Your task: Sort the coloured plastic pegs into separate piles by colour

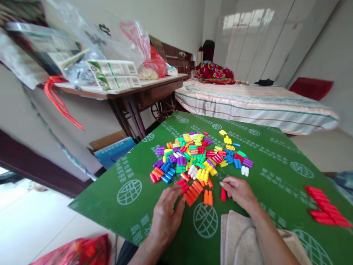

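A pile of small colourful plastic tubes (193, 158), many joined side by side, lies on the green board. My left hand (167, 215) is at the pile's near left edge, thumb and forefinger apart, fingertips against some red tubes (182, 186). Beside those fingers lies a row of orange tubes (193, 192). My right hand (239, 193) has its thumb and fingers closed at the upper end of a single red plastic tube (223, 194). Between my hands rests an orange pair (208, 197). Several red tubes (328, 208) lie grouped at the far right.
A folded beige towel (239, 239) lies on the board's (138, 217) near edge, under my right forearm. To the left stands a table (154, 86) with boxes (116, 75) and plastic bags. Behind is a bed (248, 101). A red bag (79, 252) sits at lower left.
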A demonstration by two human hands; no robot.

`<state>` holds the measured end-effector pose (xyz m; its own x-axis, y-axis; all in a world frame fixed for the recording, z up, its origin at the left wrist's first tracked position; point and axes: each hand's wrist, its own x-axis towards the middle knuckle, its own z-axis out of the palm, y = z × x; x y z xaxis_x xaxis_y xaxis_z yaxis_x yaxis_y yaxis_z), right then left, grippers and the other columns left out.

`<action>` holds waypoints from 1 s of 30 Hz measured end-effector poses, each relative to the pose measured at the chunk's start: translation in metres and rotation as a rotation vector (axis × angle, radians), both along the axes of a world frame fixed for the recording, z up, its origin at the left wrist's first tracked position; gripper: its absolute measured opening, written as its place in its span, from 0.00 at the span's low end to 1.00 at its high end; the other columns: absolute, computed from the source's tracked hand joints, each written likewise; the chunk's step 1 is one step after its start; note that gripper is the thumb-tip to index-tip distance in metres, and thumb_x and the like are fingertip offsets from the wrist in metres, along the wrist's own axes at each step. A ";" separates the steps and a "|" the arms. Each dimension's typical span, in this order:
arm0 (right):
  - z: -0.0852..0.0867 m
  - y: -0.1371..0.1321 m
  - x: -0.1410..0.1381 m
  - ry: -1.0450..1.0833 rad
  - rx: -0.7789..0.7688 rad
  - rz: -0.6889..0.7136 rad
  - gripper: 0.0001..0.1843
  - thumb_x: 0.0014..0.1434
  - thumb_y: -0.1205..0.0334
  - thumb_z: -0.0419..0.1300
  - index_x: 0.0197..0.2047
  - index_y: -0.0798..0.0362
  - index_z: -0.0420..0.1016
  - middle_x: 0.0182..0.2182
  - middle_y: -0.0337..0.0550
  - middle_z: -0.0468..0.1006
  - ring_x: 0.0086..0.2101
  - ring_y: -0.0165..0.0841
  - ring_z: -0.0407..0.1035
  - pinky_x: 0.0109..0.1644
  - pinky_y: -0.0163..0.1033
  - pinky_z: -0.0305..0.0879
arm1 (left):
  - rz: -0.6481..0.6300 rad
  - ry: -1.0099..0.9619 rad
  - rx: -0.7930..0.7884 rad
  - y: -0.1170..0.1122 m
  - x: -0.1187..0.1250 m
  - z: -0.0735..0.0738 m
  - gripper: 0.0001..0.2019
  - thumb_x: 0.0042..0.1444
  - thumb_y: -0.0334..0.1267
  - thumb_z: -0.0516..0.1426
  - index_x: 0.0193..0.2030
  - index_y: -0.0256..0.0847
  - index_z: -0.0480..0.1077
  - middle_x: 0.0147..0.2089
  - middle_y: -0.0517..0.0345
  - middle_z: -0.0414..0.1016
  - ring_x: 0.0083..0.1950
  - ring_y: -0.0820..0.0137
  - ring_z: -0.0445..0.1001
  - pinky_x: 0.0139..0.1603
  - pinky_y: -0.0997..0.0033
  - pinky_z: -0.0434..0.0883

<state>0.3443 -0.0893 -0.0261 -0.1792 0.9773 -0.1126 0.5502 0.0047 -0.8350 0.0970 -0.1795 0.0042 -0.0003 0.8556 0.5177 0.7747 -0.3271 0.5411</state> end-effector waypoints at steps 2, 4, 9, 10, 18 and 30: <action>-0.004 -0.002 0.001 0.044 0.017 -0.012 0.16 0.53 0.50 0.52 0.30 0.53 0.72 0.15 0.33 0.66 0.19 0.27 0.60 0.23 0.31 0.56 | 0.090 0.087 -0.038 0.012 -0.005 -0.002 0.10 0.55 0.35 0.53 0.42 0.37 0.70 0.46 0.47 0.73 0.48 0.63 0.72 0.48 0.62 0.73; -0.007 -0.004 0.002 0.085 0.033 -0.041 0.16 0.53 0.50 0.52 0.31 0.53 0.72 0.15 0.34 0.67 0.19 0.28 0.61 0.23 0.31 0.57 | 0.123 0.160 -0.117 0.020 -0.006 -0.002 0.12 0.53 0.35 0.54 0.45 0.36 0.70 0.48 0.46 0.72 0.49 0.61 0.71 0.48 0.59 0.72; -0.012 -0.006 0.005 0.129 -0.002 -0.073 0.17 0.51 0.49 0.54 0.34 0.54 0.74 0.16 0.36 0.69 0.19 0.29 0.62 0.22 0.32 0.57 | 0.094 0.208 -0.313 0.027 0.001 0.003 0.12 0.53 0.32 0.54 0.44 0.38 0.70 0.48 0.48 0.73 0.48 0.62 0.70 0.48 0.60 0.69; -0.012 -0.006 0.005 0.131 -0.004 -0.069 0.17 0.51 0.49 0.54 0.34 0.54 0.74 0.16 0.36 0.69 0.19 0.29 0.62 0.22 0.32 0.57 | 0.097 0.198 -0.337 0.027 0.002 0.005 0.12 0.52 0.32 0.54 0.44 0.39 0.71 0.47 0.49 0.73 0.47 0.63 0.70 0.48 0.61 0.69; -0.014 -0.006 0.004 0.175 -0.012 -0.084 0.17 0.50 0.49 0.56 0.33 0.55 0.74 0.16 0.35 0.69 0.19 0.28 0.62 0.21 0.31 0.56 | 0.213 -0.018 -0.485 0.030 0.002 0.010 0.18 0.44 0.29 0.58 0.46 0.39 0.71 0.42 0.54 0.73 0.44 0.67 0.70 0.46 0.68 0.67; -0.020 -0.003 0.003 0.124 0.052 -0.095 0.17 0.52 0.49 0.54 0.33 0.54 0.74 0.16 0.35 0.69 0.20 0.28 0.61 0.22 0.31 0.56 | 0.219 -0.218 -0.354 0.027 -0.004 0.000 0.13 0.45 0.38 0.58 0.39 0.40 0.74 0.36 0.58 0.75 0.36 0.68 0.72 0.40 0.70 0.69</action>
<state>0.3473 -0.0928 -0.0465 -0.0954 0.9945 -0.0439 0.4428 0.0029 -0.8966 0.0929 -0.1527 0.0043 -0.2769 0.9472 0.1617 0.6605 0.0654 0.7480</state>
